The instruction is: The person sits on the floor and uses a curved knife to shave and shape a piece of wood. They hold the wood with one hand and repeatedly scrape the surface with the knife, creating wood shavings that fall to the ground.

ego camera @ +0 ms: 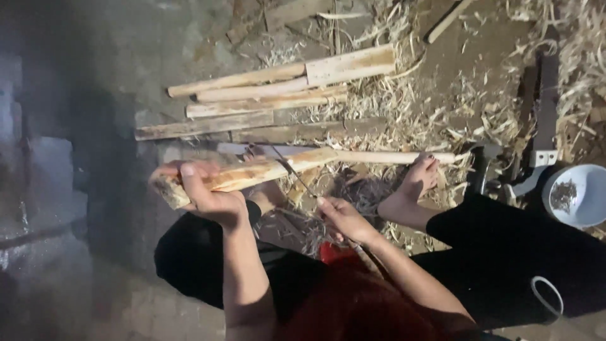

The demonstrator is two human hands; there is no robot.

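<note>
My left hand (205,192) grips the left end of a rough, partly peeled wooden stick (271,168) and holds it roughly level above my lap. My right hand (341,218) is closed on the lower end of a thin dark blade (293,172), which slants up across the middle of the stick and touches it. A bare foot (421,177) rests on the ground to the right, its toes against a long pale round rod (398,157) that lies in line with the stick.
A pile of several cut wooden sticks (265,95) lies on the ground ahead, among wood shavings (467,107). A white bowl (584,196) of small dark bits stands far right. Beside it lie a dark hammer-like tool (483,165) and a long metal tool (544,120).
</note>
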